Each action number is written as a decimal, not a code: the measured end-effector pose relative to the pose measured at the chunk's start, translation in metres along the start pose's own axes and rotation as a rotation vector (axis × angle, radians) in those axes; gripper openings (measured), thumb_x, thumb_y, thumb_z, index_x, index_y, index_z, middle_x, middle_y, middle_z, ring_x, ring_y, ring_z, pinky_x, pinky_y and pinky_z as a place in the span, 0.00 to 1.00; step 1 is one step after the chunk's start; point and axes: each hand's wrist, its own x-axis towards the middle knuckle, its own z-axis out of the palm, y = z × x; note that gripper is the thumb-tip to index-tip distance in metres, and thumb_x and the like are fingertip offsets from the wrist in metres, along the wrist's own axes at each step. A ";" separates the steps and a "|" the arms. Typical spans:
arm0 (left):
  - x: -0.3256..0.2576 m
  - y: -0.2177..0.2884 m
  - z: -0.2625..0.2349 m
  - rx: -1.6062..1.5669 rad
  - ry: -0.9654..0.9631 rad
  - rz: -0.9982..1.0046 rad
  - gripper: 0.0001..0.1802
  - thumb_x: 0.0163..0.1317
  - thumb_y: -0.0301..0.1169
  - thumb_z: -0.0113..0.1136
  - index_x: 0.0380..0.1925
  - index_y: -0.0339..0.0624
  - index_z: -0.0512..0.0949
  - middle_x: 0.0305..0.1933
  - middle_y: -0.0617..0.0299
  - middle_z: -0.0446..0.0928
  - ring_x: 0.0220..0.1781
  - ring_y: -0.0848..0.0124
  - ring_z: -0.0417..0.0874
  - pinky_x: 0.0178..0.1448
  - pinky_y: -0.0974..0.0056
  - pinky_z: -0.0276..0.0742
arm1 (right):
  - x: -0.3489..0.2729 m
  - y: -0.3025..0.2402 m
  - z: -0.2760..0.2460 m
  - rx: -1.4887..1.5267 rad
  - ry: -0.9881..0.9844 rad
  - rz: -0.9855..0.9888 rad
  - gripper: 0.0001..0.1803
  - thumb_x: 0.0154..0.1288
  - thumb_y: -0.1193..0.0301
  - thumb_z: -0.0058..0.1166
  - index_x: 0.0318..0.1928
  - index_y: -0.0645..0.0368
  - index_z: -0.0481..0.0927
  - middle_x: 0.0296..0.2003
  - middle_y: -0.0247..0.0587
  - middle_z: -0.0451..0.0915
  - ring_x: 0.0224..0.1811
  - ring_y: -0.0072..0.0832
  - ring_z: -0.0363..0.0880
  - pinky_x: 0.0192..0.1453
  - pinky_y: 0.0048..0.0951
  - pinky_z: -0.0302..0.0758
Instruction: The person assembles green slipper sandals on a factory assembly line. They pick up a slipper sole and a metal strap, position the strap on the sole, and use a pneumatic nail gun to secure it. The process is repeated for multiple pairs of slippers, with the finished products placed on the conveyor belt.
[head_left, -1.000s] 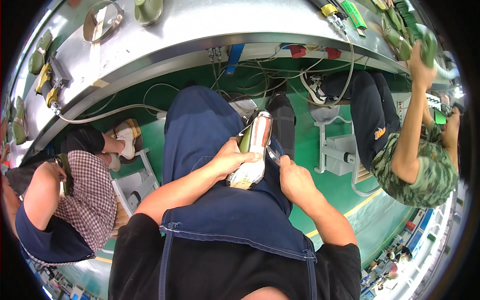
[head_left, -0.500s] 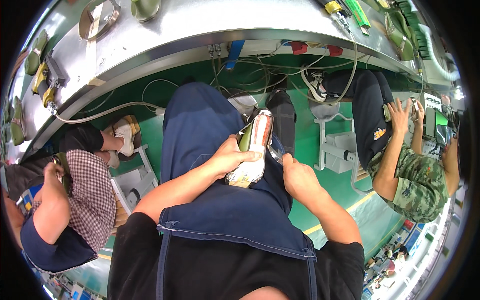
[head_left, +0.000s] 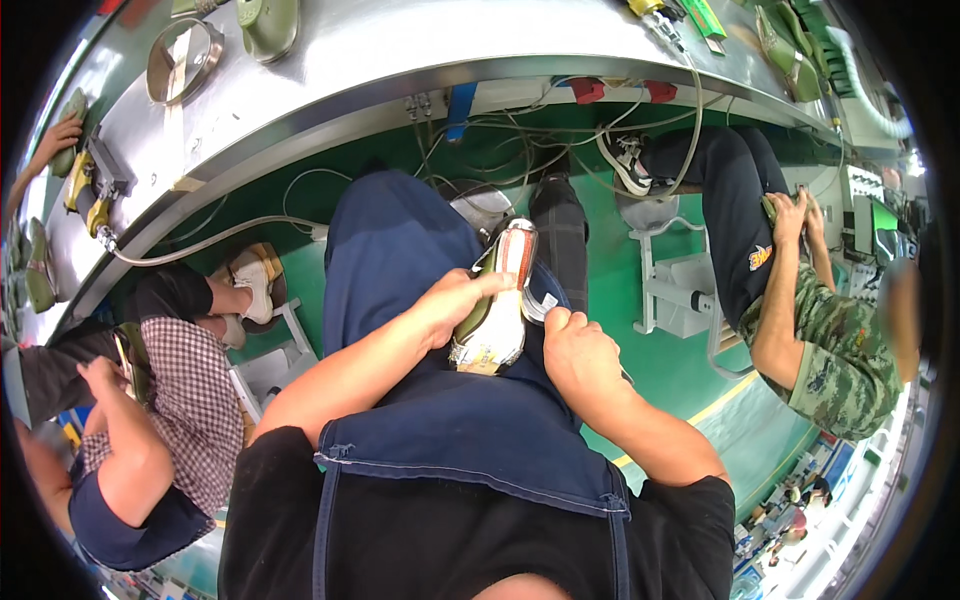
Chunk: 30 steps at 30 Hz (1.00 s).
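A green shoe upper on a last (head_left: 497,335) rests over my lap, its underside turned up and showing white material with a reddish-brown strip. My left hand (head_left: 455,308) is closed round its left side, with the thumb lying across the underside. On the shoe's right, my right hand (head_left: 582,352) is a fist round a hand tool with a shiny curved metal head (head_left: 538,303). That head is at the shoe's edge; whether it touches is unclear. Most of the tool's handle is hidden in my palm, and a small end shows beyond the hand.
A metal bench (head_left: 350,50) curves ahead, bearing a yellow air tool (head_left: 88,190), a metal ring (head_left: 185,62) and green shoe parts (head_left: 268,25). Hoses and cables (head_left: 500,150) hang beneath it. Seated co-workers are on the left (head_left: 190,400) and right (head_left: 820,350), each holding a shoe piece.
My right hand has moved slightly left and turned, bringing the tool's head against or near the shoe. My left thumb has shifted up the underside. A co-worker's hand has appeared at the far-left bench.
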 end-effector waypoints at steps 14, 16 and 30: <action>0.018 0.003 0.016 0.562 0.229 0.107 0.36 0.69 0.53 0.69 0.44 0.20 0.82 0.36 0.47 0.87 0.33 0.65 0.89 0.40 0.61 0.84 | 0.000 -0.017 0.005 -0.065 0.099 0.110 0.11 0.65 0.70 0.56 0.42 0.65 0.77 0.29 0.42 0.78 0.31 0.32 0.83 0.24 0.29 0.79; 0.018 0.003 0.015 0.643 0.241 0.154 0.36 0.69 0.53 0.68 0.43 0.18 0.82 0.36 0.46 0.87 0.34 0.65 0.89 0.40 0.61 0.84 | 0.000 -0.014 0.008 -0.022 0.136 0.098 0.11 0.66 0.71 0.55 0.43 0.66 0.77 0.30 0.44 0.80 0.34 0.36 0.85 0.26 0.33 0.81; 0.016 -0.009 0.008 0.791 0.264 0.173 0.50 0.65 0.63 0.66 0.60 0.17 0.75 0.57 0.34 0.84 0.59 0.49 0.88 0.64 0.53 0.81 | 0.032 0.022 0.020 0.926 0.244 -0.059 0.43 0.73 0.77 0.46 0.85 0.48 0.49 0.36 0.57 0.79 0.33 0.59 0.82 0.41 0.56 0.82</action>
